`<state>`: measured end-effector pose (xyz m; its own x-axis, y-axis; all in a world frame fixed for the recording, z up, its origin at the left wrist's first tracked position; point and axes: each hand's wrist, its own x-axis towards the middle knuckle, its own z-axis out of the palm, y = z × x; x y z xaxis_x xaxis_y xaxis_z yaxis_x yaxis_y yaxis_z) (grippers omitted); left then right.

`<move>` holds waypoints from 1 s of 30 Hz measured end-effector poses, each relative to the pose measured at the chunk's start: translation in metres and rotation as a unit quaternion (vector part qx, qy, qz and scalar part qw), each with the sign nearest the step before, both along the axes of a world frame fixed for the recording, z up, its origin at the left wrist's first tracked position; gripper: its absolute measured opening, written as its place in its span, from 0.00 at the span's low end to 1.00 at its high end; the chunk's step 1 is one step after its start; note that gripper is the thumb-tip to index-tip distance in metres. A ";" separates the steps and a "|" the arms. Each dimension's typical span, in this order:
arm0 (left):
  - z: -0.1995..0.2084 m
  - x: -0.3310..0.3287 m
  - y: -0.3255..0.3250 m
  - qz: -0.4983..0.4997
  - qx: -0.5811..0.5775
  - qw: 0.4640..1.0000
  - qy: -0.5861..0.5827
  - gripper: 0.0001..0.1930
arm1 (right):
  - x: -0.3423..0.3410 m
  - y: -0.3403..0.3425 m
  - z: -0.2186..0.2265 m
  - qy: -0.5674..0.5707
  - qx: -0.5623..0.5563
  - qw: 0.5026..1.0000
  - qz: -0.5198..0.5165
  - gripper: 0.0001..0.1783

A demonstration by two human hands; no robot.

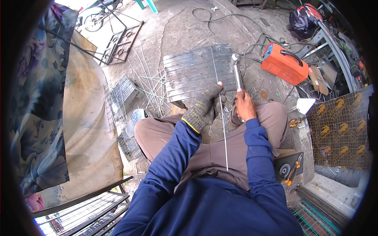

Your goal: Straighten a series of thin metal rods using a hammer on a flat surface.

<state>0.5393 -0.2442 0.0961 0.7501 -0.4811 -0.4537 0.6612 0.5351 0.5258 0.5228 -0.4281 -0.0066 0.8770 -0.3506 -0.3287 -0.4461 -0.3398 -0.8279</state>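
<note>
My left hand (204,108), in a grey knit glove with a yellow cuff edge, is closed round a thin metal rod (224,135). The rod runs from above a low metal slatted surface (185,74) back over my lap. A bare fingertip shows at the glove's end. In my bare right hand (245,106) is a hammer (238,76), gripped by its handle with the head pointing away from me. The hammer head (235,58) lies over the right edge of the slatted surface; I cannot tell whether it touches.
An orange welding machine (281,65) with cables stands at the right. Loose thin rods (151,86) and a wire mesh stack (124,92) lie left. Pliers (292,175) and a disc (284,170) rest near my right knee. A cloth sheet (88,114) hangs far left.
</note>
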 end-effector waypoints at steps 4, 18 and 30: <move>0.005 -0.002 -0.005 0.022 0.058 0.998 0.000 0.07 | 0.001 -0.007 -0.018 -0.041 -0.051 0.998 -0.007 0.39; -0.091 0.011 -0.003 -0.015 0.222 0.972 -0.078 0.09 | -0.005 0.001 0.014 0.001 0.041 0.999 -0.009 0.34; -0.120 0.010 -0.020 0.022 0.330 0.938 -0.105 0.13 | 0.002 0.005 0.008 -0.105 -0.096 0.989 0.028 0.33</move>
